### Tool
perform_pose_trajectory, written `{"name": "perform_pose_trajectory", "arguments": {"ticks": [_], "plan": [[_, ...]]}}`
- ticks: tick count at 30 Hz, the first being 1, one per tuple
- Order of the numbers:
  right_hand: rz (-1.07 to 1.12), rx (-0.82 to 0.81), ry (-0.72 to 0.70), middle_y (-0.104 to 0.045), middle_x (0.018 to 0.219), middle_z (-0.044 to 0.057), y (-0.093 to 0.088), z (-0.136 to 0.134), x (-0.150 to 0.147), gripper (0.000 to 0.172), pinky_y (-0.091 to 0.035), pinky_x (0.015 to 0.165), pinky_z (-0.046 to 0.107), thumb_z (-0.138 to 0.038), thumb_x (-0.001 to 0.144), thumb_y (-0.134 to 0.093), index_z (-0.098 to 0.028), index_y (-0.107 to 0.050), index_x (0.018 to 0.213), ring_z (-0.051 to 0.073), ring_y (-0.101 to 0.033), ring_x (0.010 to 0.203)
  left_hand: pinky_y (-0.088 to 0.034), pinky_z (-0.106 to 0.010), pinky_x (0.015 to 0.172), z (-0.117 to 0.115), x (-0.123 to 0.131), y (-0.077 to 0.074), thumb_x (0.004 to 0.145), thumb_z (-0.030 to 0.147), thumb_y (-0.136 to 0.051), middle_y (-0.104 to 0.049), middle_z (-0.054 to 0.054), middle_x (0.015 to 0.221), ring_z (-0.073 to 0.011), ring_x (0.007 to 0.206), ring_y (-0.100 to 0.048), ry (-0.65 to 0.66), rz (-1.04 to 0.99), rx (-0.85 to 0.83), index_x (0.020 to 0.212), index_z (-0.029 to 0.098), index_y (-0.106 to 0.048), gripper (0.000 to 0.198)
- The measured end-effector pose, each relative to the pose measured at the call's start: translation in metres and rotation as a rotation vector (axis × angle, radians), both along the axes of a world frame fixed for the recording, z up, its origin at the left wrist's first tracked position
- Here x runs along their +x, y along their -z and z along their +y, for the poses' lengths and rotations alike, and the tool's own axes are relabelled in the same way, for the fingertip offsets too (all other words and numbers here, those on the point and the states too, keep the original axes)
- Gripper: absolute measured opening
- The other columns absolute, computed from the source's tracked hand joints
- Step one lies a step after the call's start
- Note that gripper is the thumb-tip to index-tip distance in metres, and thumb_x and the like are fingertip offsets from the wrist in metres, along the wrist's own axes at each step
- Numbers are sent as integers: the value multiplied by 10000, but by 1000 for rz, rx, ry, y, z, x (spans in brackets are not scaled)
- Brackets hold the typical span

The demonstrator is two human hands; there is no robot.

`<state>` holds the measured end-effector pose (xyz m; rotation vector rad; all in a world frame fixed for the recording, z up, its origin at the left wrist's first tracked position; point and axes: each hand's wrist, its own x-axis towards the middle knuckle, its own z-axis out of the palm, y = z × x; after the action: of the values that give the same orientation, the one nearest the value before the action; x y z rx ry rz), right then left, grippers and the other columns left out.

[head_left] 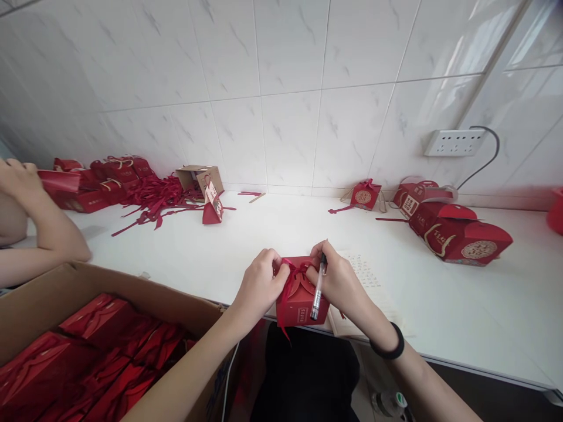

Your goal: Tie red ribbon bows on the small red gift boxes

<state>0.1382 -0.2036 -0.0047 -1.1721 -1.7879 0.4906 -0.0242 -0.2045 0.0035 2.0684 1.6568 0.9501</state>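
Note:
A small red gift box (299, 306) stands at the near edge of the white table (281, 234), with a red ribbon (294, 276) at its top. My left hand (259, 284) pinches the ribbon on the box's left side, fingers closed. My right hand (336, 278) pinches the ribbon on the right side and also holds a pen (318, 290) that points down across the box front. A black band circles my right wrist.
A cardboard carton (88, 346) of flat red boxes sits at lower left. Another person's arm (39, 228) rests at far left by stacked red boxes (97, 181) and loose ribbons (158, 199). Finished red boxes (457, 234) lie at right. A sheet of paper (365, 272) lies beside my right hand.

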Motion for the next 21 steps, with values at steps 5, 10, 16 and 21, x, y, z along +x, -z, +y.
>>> {"name": "perform_pose_trajectory", "arguments": {"ticks": [5, 10, 16, 21], "plan": [[-24, 103, 119, -495, 657, -14, 6, -5, 0, 98, -377, 513, 245, -173, 701, -425, -215, -373, 773, 139, -470, 540, -356, -250, 526, -4, -3, -1, 798, 260, -413, -507, 39, 606, -132, 527, -485, -18, 65, 15, 666, 221, -371, 144], [-111, 184, 138, -508, 686, 10, 7, -7, 6, 85, -381, 518, 251, -159, 721, -416, -216, -361, 754, 150, -482, 560, -311, -235, 494, -3, -7, 2, 786, 228, -395, -419, 64, 531, -124, 450, -424, -44, 139, 125, 693, 234, -347, 105], [-147, 178, 137, -515, 671, 10, 5, -9, 8, 91, -381, 519, 247, -168, 752, -429, -217, -353, 740, 153, -491, 563, -333, -228, 506, -2, -7, 1, 782, 319, -447, -480, 61, 545, -120, 485, -468, -50, 38, -12, 682, 226, -390, 148], [-154, 109, 139, -530, 667, 13, 6, -7, 6, 101, -379, 523, 250, -212, 772, -453, -219, -360, 733, 164, -502, 577, -318, -232, 516, -3, -7, -1, 759, 291, -434, -433, 59, 523, -107, 482, -410, -46, 25, -72, 588, 209, -339, 212]]}}
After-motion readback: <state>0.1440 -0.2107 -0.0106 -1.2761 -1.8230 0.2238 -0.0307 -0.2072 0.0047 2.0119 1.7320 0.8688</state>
